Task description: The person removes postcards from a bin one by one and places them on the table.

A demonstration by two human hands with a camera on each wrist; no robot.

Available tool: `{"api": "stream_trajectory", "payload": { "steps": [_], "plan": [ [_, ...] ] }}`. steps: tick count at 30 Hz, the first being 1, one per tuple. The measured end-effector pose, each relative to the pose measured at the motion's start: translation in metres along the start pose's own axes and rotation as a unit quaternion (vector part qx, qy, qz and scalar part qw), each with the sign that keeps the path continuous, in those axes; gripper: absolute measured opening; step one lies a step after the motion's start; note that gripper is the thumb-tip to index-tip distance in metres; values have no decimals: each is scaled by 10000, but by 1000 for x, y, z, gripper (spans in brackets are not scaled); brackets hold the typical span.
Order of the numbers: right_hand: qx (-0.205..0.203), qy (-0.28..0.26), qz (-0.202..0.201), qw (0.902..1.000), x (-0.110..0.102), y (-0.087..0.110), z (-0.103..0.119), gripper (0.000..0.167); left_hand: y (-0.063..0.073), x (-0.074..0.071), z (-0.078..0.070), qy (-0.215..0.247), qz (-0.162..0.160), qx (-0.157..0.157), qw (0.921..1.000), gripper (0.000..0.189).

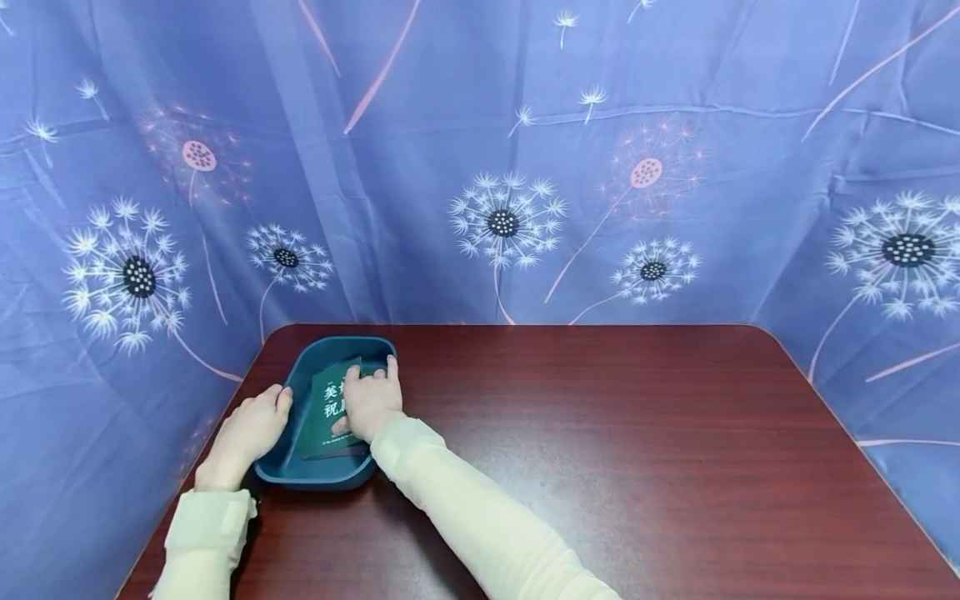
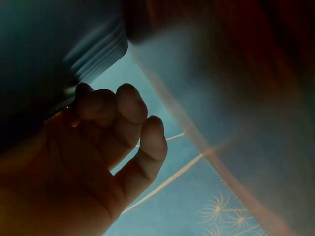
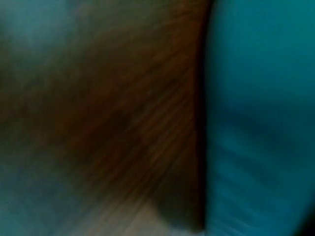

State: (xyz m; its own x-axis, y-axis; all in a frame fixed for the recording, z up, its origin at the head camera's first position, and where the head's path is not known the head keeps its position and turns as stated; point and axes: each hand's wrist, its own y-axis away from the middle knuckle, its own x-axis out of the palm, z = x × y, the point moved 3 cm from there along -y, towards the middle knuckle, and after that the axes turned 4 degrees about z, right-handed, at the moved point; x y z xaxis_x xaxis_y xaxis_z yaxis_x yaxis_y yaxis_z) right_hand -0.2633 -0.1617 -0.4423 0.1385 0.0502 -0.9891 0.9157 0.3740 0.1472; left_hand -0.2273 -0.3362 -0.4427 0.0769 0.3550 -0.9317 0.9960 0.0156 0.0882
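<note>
A deep blue plastic tub (image 1: 318, 482) stands at the table's left side. Inside it lies a dark green booklet (image 1: 318, 421) with white Chinese characters on its cover. My right hand (image 1: 372, 404) reaches in over the tub's right rim and holds the booklet by its right part; the thumb lies on the cover and some fingertips are hidden. The left hand (image 1: 251, 429) grips the tub's left rim. In the left wrist view, curled fingers (image 2: 130, 105) show beside the tub's dark outer wall (image 2: 98, 54). The blurred right wrist view shows a blue-green surface (image 3: 261, 98).
Reddish-brown wood makes up the tabletop (image 1: 637, 450), which extends to the right of the tub. A blue curtain (image 1: 420, 208) with dandelion prints hangs along the table's back and both sides. A dark strip (image 1: 337, 453) lies at the booklet's lower edge.
</note>
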Motion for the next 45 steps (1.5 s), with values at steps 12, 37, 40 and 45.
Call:
{"api": "stream_trajectory", "payload": {
  "steps": [12, 37, 40, 45],
  "plan": [
    [-214, -1449, -1017, 9840, -10, 6, -10, 66, 7, -3, -1, 3, 62, 15, 10000, 42],
    [-473, -5396, -1700, 8232, -69, 45, -84, 11, 5, -3, -4, 61, 110, 84, 9999, 43],
    [-371, -6298, -1416, 7628, -68, 53, -98, 11, 5, -2, -3, 26, 60, 116, 9999, 43],
    [-226, -7121, -1339, 6888, -63, 67, -124, 13, 4, -3, -2, 19, 9, 160, 9999, 44]
  ]
}}
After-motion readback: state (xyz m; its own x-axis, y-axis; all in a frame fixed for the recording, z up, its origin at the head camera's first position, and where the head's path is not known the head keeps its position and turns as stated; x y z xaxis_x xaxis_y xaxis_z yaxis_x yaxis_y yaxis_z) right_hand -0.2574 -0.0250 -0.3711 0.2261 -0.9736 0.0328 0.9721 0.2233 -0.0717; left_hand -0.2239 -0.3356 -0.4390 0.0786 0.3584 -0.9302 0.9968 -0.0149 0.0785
